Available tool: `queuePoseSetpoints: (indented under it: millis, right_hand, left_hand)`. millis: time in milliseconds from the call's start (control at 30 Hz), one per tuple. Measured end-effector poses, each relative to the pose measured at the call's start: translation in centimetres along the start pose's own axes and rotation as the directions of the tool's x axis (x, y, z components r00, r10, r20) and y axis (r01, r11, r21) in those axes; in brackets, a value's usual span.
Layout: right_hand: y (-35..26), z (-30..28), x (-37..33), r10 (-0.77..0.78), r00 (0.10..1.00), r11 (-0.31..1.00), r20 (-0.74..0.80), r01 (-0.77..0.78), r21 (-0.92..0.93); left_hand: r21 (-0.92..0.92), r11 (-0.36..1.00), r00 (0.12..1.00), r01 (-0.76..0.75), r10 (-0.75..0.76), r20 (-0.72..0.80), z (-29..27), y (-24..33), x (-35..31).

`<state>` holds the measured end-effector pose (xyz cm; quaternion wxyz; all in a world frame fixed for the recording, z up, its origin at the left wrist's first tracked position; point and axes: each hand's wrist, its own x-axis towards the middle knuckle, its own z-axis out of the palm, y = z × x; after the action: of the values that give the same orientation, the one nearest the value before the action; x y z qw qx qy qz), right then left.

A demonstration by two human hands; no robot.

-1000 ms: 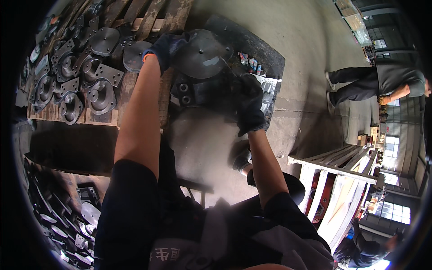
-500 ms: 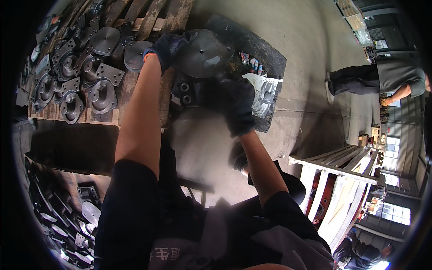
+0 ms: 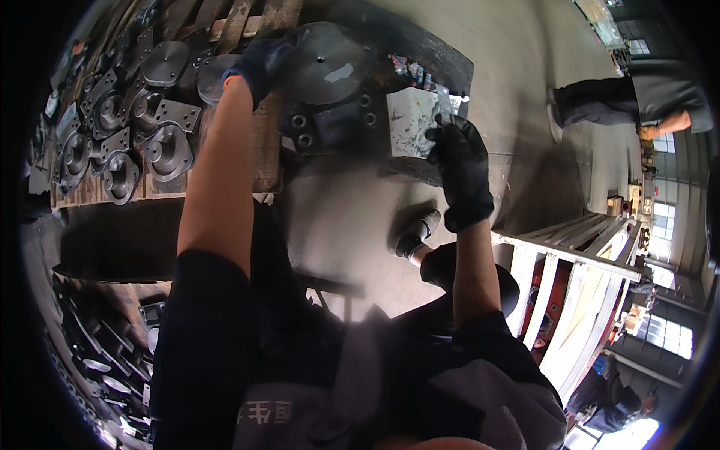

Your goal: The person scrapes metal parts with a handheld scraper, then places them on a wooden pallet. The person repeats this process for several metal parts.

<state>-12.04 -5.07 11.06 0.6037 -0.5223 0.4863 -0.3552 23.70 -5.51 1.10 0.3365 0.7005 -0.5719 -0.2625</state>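
Observation:
My left hand (image 3: 264,69), in a dark blue glove with an orange cuff, grips the left edge of a round dark metal plate (image 3: 321,61); some of its fingers are hidden. The plate has a small centre hole and a pale smear. Below it on the dark worktop lies a dark metal part with bolt holes (image 3: 337,124). My right hand (image 3: 459,169), in a black glove, is closed over the right side of a white, grey-smudged sheet (image 3: 410,120). A small pale, translucent thing (image 3: 448,99) shows at its fingertips, too blurred to name.
Several small coloured tubes (image 3: 411,70) lie beyond the sheet. To the left, a wooden pallet (image 3: 266,161) bears several flanged metal parts (image 3: 166,154). At the right are a white slatted crate (image 3: 555,259) and a standing person (image 3: 600,105). More metal pieces (image 3: 112,360) lie lower left.
My right hand has moved right and toward me, from beside the plate to the sheet's right side, uncovering the part with bolt holes. My left hand stays at the plate's edge.

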Motion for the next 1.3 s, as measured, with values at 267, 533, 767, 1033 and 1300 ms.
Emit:
queuePoseSetpoints:
  millis: [267,533,767,1033,1300]
  right_hand:
    - [7.5,-9.2,-2.4,-0.201,0.975,0.978,-0.095,0.194,-0.075]
    - [8.6,-12.1,1.7,-0.599,0.798,0.478,-0.074,0.281,-0.832]
    - [8.3,-11.1,2.8,-0.614,0.786,0.498,-0.073,0.315,-0.808]
    - [7.8,-10.7,3.3,-0.543,0.838,0.379,0.056,0.304,-0.874]
    - [6.6,-9.8,3.7,-0.537,0.843,0.494,0.011,0.326,-0.806]
  left_hand:
    - [-0.388,0.922,0.996,0.018,-0.049,-0.070,-0.1,-3.2,-0.1]
    - [-0.572,0.820,0.983,0.002,-0.105,-0.148,1.5,-2.9,0.6]
    - [-0.401,0.916,0.976,-0.003,-0.086,-0.203,0.7,-2.4,-0.1]
    - [-0.387,0.919,0.980,-0.077,-0.002,-0.201,0.4,-2.7,-0.3]
    - [0.087,0.983,0.972,-0.164,0.176,-0.157,-0.4,-6.0,-0.4]
